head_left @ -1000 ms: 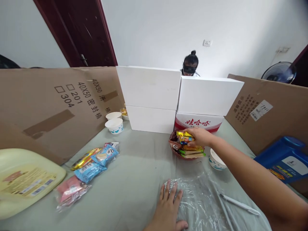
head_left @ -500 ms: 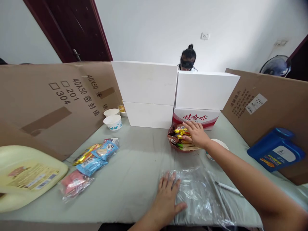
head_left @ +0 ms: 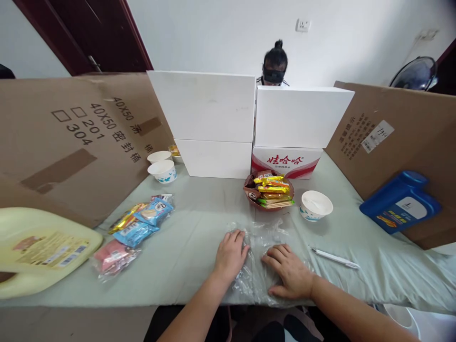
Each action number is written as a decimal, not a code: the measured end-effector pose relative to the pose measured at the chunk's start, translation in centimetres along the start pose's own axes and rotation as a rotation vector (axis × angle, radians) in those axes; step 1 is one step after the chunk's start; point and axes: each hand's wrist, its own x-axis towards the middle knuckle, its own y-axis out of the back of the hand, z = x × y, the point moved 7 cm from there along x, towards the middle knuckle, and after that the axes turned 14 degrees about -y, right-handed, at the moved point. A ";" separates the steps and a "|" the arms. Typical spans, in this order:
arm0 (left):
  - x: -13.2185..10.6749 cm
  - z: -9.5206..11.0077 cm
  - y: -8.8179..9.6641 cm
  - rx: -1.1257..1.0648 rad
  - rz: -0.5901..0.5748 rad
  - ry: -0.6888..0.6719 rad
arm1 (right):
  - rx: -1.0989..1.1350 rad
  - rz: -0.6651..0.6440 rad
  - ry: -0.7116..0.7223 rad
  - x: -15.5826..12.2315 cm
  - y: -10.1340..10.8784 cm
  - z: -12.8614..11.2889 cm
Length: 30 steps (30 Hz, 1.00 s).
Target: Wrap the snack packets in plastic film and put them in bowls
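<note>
A crumpled clear plastic bag (head_left: 257, 270) lies near the front edge of the cloth-covered table. My left hand (head_left: 231, 255) rests on its left side, palm down, fingers extended and slightly bent. On the right part of the bag lies my right hand (head_left: 290, 271), its fingers loosely curved and the thumb apart. Neither hand visibly grips the film, though the undersides of the fingers are hidden. Beyond the hands stands a brown bowl (head_left: 251, 197) filled with yellow-wrapped snack sticks (head_left: 273, 185). A white pen (head_left: 335, 258) lies to the right of my right hand.
A white paper bowl (head_left: 316, 205) stands right of the snacks. Wrapped snacks (head_left: 137, 232) and a pale yellow jug (head_left: 46, 256) lie left. White boxes (head_left: 213, 123) wall off the back, cardboard (head_left: 81, 142) the sides. A blue bottle (head_left: 401, 202) leans right. A blindfolded person (head_left: 275, 64) sits behind.
My right hand has left the brown snack bowl and come down onto the plastic bag. My left hand has shifted onto the bag's left side, and the film is more bunched. The view has tilted down.
</note>
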 end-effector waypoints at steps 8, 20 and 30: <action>-0.2 0.2 -1.4 0.094 -0.173 -0.017 | -0.048 0.039 -0.281 3.8 0.7 3.0; -0.3 -2.2 3.3 -0.006 -0.104 0.089 | -0.056 0.215 -0.466 -1.0 2.8 6.6; -6.4 4.6 2.6 -0.507 -0.404 -0.343 | 0.036 -0.032 -0.104 -12.2 1.0 4.2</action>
